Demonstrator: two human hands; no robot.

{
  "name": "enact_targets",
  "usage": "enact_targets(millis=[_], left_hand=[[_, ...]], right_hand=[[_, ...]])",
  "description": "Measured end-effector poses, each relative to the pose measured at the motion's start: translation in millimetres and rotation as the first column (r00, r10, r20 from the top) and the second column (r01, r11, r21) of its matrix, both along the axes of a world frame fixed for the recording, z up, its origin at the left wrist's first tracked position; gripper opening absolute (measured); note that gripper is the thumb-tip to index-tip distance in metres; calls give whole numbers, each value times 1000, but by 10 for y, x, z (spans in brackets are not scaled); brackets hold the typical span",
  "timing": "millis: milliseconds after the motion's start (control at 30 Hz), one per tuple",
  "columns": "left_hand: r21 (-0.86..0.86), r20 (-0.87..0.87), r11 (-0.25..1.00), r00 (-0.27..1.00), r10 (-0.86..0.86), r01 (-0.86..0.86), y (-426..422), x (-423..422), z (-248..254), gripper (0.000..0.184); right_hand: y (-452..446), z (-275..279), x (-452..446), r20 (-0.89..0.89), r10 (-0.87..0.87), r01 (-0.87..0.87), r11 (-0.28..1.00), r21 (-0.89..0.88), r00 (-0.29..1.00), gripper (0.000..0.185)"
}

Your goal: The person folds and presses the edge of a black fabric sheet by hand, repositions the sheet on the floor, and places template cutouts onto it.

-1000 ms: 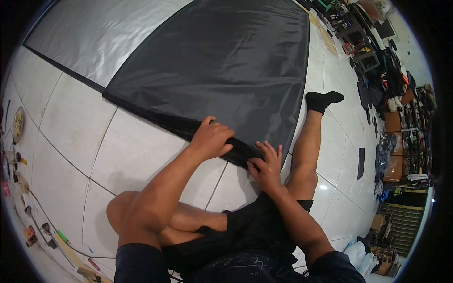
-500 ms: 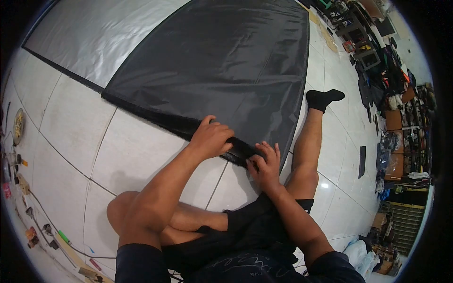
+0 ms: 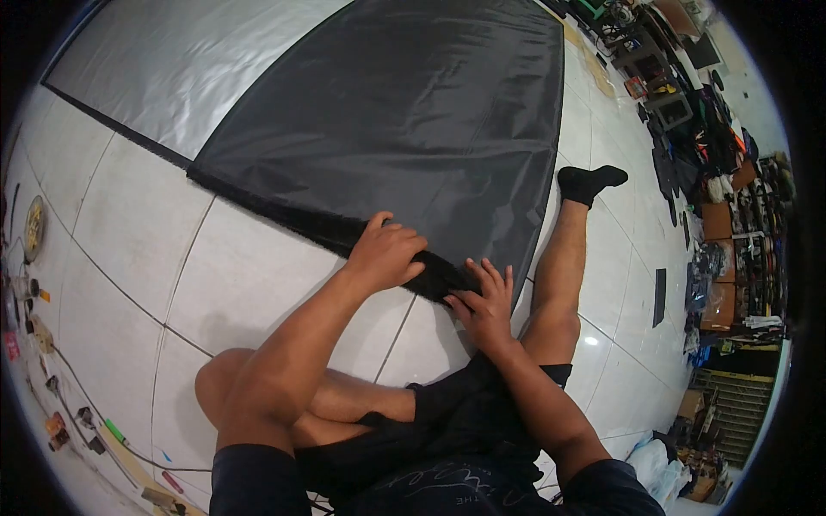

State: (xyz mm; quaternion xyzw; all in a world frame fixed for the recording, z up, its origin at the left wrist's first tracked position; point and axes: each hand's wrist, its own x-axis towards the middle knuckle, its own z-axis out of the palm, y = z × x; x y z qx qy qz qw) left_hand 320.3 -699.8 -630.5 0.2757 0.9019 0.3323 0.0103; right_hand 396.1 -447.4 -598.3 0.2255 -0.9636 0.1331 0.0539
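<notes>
A large dark sheet [image 3: 387,138] with a smooth, creased, shiny surface lies spread over the floor in front of me. Along its near edge runs a fuzzy black strip [image 3: 284,220]. My left hand [image 3: 387,254] is closed over this edge, its fingers bent onto the strip and sheet. To its right, my right hand [image 3: 486,305] pinches the strip near the sheet's near right corner with thumb and forefinger, while its other fingers stretch across the sheet. The underside of the edge is hidden.
A silvery sheet [image 3: 189,69] adjoins the dark one at upper left. My outstretched leg [image 3: 564,258] lies along the right side. Tools and cords [image 3: 95,430] line the left wall. Boxes [image 3: 718,258] and packed shelves stand at right; a flat dark piece [image 3: 660,297] lies on the tiles.
The strip between my hands now lies flatter, its fuzzy face turned up. My right thumb and forefinger have shifted slightly toward its near edge. My left hand stays in place.
</notes>
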Motion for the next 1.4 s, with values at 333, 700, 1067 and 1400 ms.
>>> enact_targets(millis=[333, 700, 1067, 1400], left_hand=[[-1, 29, 999, 999, -46, 46, -43, -15, 120, 32], [-8, -8, 1000, 1000, 10, -11, 35, 0, 16, 26], [2, -29, 1000, 1000, 12, -12, 13, 8, -13, 25], [-13, 7, 1000, 1000, 4, -4, 27, -8, 26, 27]], right_hand=[[3, -20, -107, -111, -57, 49, 996, -68, 992, 17], [-84, -17, 43, -65, 91, -90, 996, 24, 994, 26], [-20, -40, 8, -4, -2, 2, 1000, -4, 1000, 15], [1, -49, -63, -80, -71, 69, 997, -34, 994, 19]])
